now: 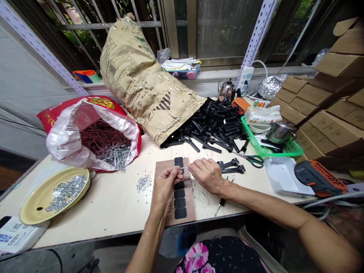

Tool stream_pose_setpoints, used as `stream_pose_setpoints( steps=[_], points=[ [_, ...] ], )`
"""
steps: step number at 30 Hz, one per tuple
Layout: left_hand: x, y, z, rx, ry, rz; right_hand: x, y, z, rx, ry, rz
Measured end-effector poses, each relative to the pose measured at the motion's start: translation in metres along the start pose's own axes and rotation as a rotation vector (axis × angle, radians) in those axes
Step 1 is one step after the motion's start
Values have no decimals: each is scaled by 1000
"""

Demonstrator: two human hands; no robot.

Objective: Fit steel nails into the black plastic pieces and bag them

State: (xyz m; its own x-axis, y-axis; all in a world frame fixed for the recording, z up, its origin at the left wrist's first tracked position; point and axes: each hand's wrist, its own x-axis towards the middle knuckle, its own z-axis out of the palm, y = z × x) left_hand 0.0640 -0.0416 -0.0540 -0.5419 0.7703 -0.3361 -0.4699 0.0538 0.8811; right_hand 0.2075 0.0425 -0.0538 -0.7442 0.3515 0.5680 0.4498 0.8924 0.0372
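Observation:
My left hand (167, 185) and my right hand (207, 175) meet over a brown board (189, 212) with a row of black pads. Both pinch a thin metal pin (184, 168) that runs between their fingertips, just above the pads. A small heap of silver nuts (143, 182) lies left of the board. Two black plastic pieces (231, 167) rest right of my right hand, and a screwdriver (220, 204) lies under my right wrist.
A torn paper sack (142, 79) spills black plastic parts (216, 125). A plastic bag of metal pins (105, 144) and a yellow plate of nuts (54, 193) sit left. Scissors (251, 158), a green basket (284, 151), an orange drill (318, 178) and cardboard boxes (335, 94) stand right.

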Motion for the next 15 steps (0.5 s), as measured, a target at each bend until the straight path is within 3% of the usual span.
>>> stream_pose_setpoints(
  steps=[8,15],
  points=[
    [4,-1,-4,-30,-46,-93,0,0,4,33,-22,42],
    [3,-2,-6,52,-37,-48,1,2,0,91,-77,37]
  ],
)
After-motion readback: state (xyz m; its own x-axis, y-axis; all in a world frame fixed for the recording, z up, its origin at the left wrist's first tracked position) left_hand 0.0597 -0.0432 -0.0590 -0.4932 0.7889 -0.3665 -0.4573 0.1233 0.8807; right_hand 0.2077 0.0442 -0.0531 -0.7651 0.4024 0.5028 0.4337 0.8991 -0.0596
